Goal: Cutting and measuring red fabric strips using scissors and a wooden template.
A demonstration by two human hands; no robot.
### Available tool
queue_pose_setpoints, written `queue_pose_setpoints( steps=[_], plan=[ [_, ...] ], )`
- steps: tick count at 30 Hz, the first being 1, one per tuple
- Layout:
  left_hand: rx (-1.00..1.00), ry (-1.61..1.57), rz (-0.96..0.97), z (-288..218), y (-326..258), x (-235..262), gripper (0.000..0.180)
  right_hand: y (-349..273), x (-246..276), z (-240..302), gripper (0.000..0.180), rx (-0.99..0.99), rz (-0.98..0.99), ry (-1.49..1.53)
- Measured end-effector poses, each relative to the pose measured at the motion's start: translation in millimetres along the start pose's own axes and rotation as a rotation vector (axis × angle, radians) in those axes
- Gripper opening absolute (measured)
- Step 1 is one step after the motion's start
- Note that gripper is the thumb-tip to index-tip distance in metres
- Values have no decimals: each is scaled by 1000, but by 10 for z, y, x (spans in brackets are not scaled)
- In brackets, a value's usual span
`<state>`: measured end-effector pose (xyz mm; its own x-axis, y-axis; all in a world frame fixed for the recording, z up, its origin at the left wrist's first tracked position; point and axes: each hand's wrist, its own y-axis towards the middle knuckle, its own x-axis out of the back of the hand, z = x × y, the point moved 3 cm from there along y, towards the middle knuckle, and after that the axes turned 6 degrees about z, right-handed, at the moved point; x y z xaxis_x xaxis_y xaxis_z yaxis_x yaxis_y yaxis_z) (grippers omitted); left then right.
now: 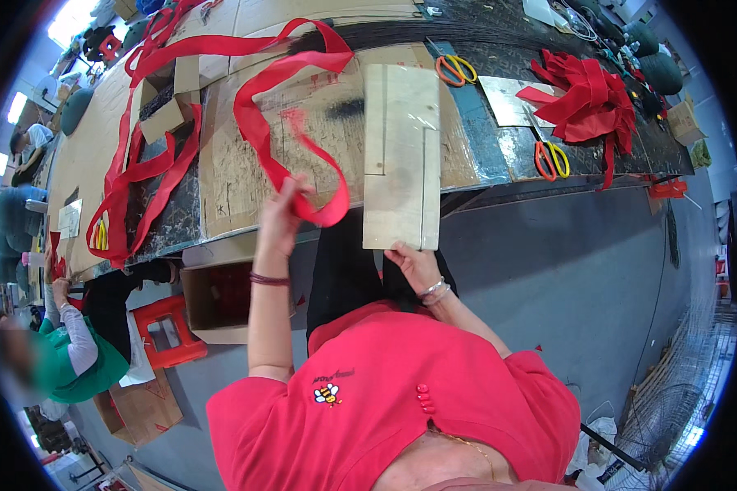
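Note:
My left hand [282,216], over the table's front edge, is closed on a long red ribbon [254,123]. The ribbon loops up and away across the table, and a short curl of it hangs to the right of my fingers. In my right hand [415,267] is the near end of a pale wooden board [401,196], with my thumb on top of it. Thin dark lines run along the board, which lies lengthwise away from me and juts past the table edge. The fingers under it are hidden.
Scissors with orange and yellow handles [456,70] lie beyond the board. Right of it are a second pair of scissors [552,160] and a heap of red strips [590,98]. A cardboard box [172,114] stands left. A co-worker in green [82,360] sits far left, near a red stool [170,331].

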<state>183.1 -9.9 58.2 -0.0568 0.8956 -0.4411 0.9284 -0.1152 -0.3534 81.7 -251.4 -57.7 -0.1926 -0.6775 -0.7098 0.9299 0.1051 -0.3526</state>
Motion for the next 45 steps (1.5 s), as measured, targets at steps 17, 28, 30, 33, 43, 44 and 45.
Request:
queue_pose_setpoints(
  steps=[17,28,30,33,43,44,45],
  plan=[
    [42,531,180,747,-147,-76,14,-121,337,87,24,-98,-43,-261],
    [-145,104,283,146,-489,-481,22,-386,-1102,956,37,890,287,-1490],
    [-181,-67,294,150,-554,-535,23,-236,-1410,958,40,1006,468,-1518],
    [-124,43,288,32,-661,-386,25,-60,-1573,1226,29,983,683,-1440],
    [-858,1376,946,-368,-37,-905,78,-744,-872,2547,23,508,998,-1154],
    [-824,1354,1171,-268,22,-1002,73,-875,-736,2754,24,560,939,-1042],
    [-807,1358,1162,-239,146,-1036,73,-983,-559,2945,24,545,804,-1079]
  ],
)
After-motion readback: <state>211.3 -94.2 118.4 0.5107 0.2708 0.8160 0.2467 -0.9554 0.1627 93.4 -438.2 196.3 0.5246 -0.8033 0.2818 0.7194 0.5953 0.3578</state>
